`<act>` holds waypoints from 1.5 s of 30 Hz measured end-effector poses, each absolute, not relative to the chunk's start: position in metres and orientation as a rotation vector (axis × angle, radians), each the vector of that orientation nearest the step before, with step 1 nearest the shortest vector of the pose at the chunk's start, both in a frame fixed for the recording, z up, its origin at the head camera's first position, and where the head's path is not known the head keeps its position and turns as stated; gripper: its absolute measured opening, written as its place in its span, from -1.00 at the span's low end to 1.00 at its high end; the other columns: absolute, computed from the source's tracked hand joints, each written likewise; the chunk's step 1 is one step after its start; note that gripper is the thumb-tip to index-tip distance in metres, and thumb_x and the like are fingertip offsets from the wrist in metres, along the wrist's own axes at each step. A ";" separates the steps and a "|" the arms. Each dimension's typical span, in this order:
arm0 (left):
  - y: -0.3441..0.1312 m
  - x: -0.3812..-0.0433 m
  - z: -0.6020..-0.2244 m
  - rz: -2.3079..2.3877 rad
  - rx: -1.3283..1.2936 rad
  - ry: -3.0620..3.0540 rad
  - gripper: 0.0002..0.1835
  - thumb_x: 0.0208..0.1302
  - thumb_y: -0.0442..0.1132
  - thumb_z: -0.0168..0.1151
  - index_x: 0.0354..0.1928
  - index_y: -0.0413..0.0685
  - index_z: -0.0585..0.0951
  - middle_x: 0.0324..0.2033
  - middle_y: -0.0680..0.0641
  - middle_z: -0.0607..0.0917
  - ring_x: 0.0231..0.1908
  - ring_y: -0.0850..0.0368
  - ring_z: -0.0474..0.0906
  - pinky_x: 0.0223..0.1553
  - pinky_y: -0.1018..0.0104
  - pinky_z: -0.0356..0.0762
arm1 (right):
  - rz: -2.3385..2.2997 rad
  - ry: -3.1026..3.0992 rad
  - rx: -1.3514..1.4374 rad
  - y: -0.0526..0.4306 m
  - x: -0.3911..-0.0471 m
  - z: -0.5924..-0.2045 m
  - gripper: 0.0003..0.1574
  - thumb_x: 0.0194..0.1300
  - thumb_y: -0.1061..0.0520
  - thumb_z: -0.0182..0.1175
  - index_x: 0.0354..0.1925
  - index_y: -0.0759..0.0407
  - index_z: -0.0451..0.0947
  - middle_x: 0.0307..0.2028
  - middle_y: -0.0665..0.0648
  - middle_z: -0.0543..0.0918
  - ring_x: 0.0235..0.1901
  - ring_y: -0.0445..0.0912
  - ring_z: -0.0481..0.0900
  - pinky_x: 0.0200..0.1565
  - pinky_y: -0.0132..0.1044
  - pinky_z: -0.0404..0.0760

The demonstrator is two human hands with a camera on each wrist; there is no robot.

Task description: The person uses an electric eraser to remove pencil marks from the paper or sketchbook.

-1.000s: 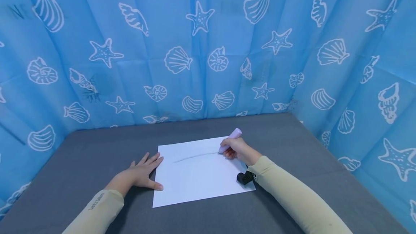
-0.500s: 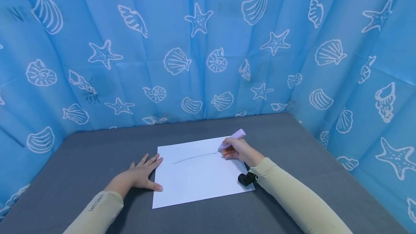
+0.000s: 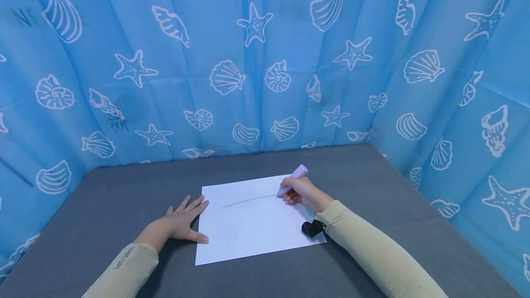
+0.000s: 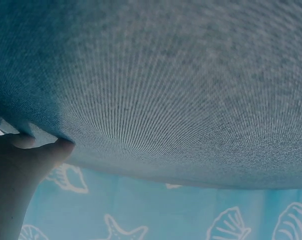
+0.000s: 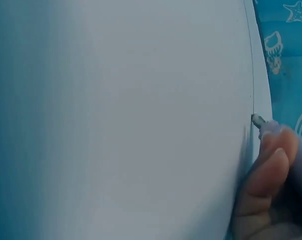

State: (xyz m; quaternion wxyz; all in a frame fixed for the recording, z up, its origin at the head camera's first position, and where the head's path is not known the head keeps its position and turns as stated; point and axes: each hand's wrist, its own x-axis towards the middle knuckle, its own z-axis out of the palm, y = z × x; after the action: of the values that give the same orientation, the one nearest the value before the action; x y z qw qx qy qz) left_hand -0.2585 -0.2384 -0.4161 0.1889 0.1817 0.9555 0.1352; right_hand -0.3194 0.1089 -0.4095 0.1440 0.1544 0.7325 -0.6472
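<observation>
A white sheet of paper (image 3: 248,233) lies on the grey cloth, with a thin, slightly curved dark line (image 3: 250,199) across its upper half. My right hand (image 3: 303,190) pinches a thick lilac marker (image 3: 298,172) near its writing end. In the right wrist view, the marker's narrow tip (image 5: 258,120) meets the line close to the sheet's edge. Spread fingers of my left hand (image 3: 182,222) rest at the paper's left edge, with the thumb over its lower left. Only part of that hand (image 4: 35,160) shows in the left wrist view.
Grey cloth (image 3: 120,197) covers the table around the sheet. A blue curtain (image 3: 265,95) with white shell and starfish prints hangs behind and to the right. A black wrist device (image 3: 312,228) sits over the paper's lower right.
The marker leans over to the right half a second ago, then comes back to a steeper tilt with its tip at the line's right end. The left hand stays in place.
</observation>
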 end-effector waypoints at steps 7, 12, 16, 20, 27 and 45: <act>-0.241 -0.260 -0.418 0.413 0.523 2.678 0.28 -0.11 0.48 0.32 0.51 -0.11 0.04 0.50 -0.22 -0.07 0.43 -0.41 -0.31 0.19 -0.55 -0.35 | -1.857 2.135 0.437 0.108 -0.320 -0.408 -0.71 0.25 0.17 0.20 -0.19 0.41 0.47 -0.62 0.13 0.51 -0.70 -0.17 0.44 -0.59 -0.42 0.46; -0.241 -0.262 -0.418 0.390 0.502 2.680 0.29 -0.12 0.51 0.29 0.52 -0.07 0.02 0.51 -0.19 -0.09 0.44 -0.38 -0.33 0.21 -0.53 -0.35 | -1.829 2.151 0.413 0.107 -0.321 -0.407 -0.70 0.26 0.16 0.21 -0.19 0.41 0.47 -0.62 0.12 0.51 -0.70 -0.17 0.44 -0.59 -0.42 0.46; -0.239 -0.261 -0.417 0.389 0.497 2.681 0.27 -0.09 0.46 0.33 0.52 -0.08 0.03 0.51 -0.19 -0.08 0.44 -0.38 -0.32 0.21 -0.53 -0.34 | -1.877 2.108 0.420 0.110 -0.322 -0.407 -0.66 0.29 0.16 0.17 -0.12 0.43 0.45 -0.58 0.14 0.52 -0.66 -0.16 0.45 -0.55 -0.41 0.50; -0.240 -0.264 -0.422 0.393 0.498 2.697 0.27 -0.12 0.47 0.33 0.52 -0.07 0.05 0.51 -0.18 -0.07 0.44 -0.37 -0.30 0.20 -0.53 -0.34 | -1.972 2.017 0.411 0.114 -0.322 -0.409 -0.60 0.30 0.17 0.14 -0.02 0.46 0.41 -0.51 0.19 0.56 -0.60 -0.13 0.51 -0.48 -0.37 0.58; -0.238 -0.265 -0.424 0.398 0.504 2.697 0.29 -0.13 0.49 0.32 0.52 -0.07 0.04 0.51 -0.18 -0.07 0.44 -0.37 -0.31 0.20 -0.53 -0.35 | -1.936 2.082 0.448 0.111 -0.321 -0.411 -0.62 0.25 0.15 0.15 -0.10 0.45 0.43 -0.60 0.15 0.53 -0.67 -0.15 0.46 -0.55 -0.41 0.51; -0.239 -0.258 -0.419 0.372 0.530 2.714 0.23 -0.07 0.40 0.36 0.51 -0.10 0.06 0.50 -0.22 -0.05 0.43 -0.41 -0.27 0.18 -0.55 -0.30 | -1.842 2.146 0.447 0.106 -0.321 -0.410 -0.69 0.25 0.16 0.20 -0.18 0.41 0.46 -0.63 0.13 0.50 -0.72 -0.18 0.44 -0.60 -0.43 0.47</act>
State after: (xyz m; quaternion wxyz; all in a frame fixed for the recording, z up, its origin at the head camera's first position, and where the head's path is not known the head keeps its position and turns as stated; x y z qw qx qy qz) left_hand -0.2580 -0.2387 -0.4189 0.1750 0.1870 0.9577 0.1313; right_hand -0.3207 0.1058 -0.4105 0.1387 0.1546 0.7421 -0.6373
